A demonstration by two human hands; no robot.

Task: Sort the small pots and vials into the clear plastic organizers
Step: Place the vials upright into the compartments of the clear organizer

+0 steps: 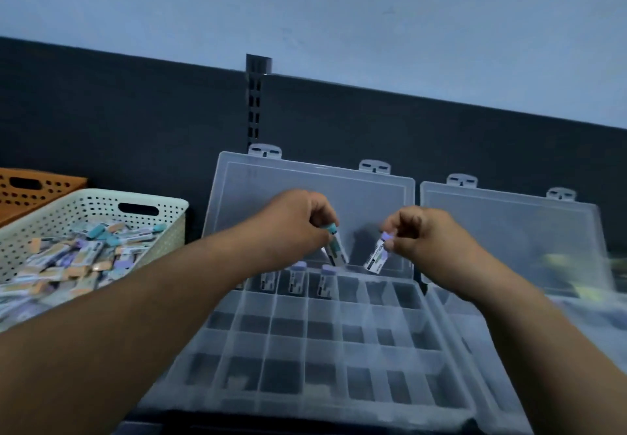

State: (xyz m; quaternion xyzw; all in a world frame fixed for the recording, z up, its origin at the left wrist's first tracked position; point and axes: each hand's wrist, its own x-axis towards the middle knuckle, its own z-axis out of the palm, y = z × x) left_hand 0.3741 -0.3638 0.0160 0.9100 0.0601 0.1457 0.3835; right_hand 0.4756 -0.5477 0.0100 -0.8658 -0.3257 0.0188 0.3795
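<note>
An open organizer (322,350) is noted at centre, its lid propped against the far wall; a second organizer (509,231) is set just right of it. A white basket (101,204) heaped with loose vials (78,258) is placed at left. Above the far row, a teal vial (337,253) is pinched by the left hand (295,227) and a purple vial (375,260) by the right hand (427,234), both tilted. Three stored vials (297,280) are stood upright in far-row compartments
</note>
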